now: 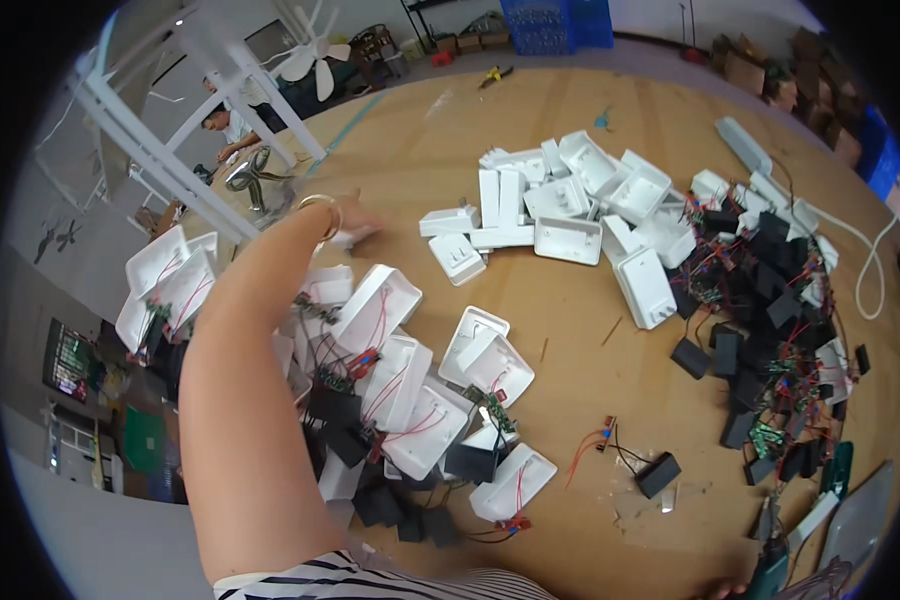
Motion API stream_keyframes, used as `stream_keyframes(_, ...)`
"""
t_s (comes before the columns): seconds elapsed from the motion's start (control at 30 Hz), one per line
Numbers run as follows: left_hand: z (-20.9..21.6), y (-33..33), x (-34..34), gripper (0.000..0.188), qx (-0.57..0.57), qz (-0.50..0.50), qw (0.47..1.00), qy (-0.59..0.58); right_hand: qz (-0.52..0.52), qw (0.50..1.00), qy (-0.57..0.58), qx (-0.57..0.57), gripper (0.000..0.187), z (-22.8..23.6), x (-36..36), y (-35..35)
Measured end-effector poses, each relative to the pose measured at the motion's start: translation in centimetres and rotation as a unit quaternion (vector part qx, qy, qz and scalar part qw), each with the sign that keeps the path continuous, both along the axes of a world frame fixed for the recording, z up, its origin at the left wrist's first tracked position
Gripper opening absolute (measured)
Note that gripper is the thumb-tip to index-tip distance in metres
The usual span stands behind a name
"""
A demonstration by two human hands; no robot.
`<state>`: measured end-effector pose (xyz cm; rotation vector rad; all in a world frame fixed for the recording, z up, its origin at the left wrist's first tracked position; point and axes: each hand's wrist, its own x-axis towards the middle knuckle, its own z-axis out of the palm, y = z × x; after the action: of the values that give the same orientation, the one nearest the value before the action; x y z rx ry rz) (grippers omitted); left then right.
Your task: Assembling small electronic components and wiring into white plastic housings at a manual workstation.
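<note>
My left hand (358, 218), with a bracelet at its wrist, reaches far out over the table. It is blurred, and a whitish patch shows under it that I cannot make out. Beneath the forearm lie white plastic casings (378, 305) with red wires, circuit boards and black blocks (470, 462). To the hand's right is a heap of white casings (567, 240), some closed, with plug prongs on a few. Only a little of my right hand (728, 590) shows at the lower edge, near a dark green tool (768, 572); its fingers are mostly hidden.
A large pile of black blocks, wires and boards (760, 290) covers the right side, beside a white cable (875, 285). One wired black block (658, 475) lies near the front. Yellow-handled pliers (495, 76) rest at the far edge. Two people sit beyond a white frame (160, 150).
</note>
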<state>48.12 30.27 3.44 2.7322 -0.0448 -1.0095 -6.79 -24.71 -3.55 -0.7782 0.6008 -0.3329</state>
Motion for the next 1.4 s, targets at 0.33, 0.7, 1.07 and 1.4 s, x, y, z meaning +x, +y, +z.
stream_keyframes(0.33,-1.6,-8.6,-4.2,0.037,0.06,-0.035,0.988,-0.137,0.094,0.991,-0.045,0.082,0.048,-2.4,0.2,-2.3)
stream_keyframes(0.7,0.2,-27.2,-11.1,0.038,-0.227,-0.241,0.944,-0.008,0.149,0.98,-0.092,0.093,0.047,-1.2,-0.2,-1.6)
stream_keyframes(1.07,0.2,-10.6,-9.3,0.06,0.3,-0.021,0.952,-0.05,0.084,0.987,-0.119,0.062,0.042,-2.7,-0.1,-1.4)
stream_keyframes(1.4,-2.9,-22.3,-9.3,0.053,-0.46,0.095,0.868,0.16,0.132,0.987,-0.072,0.061,0.048,-2.2,-0.4,-1.5)
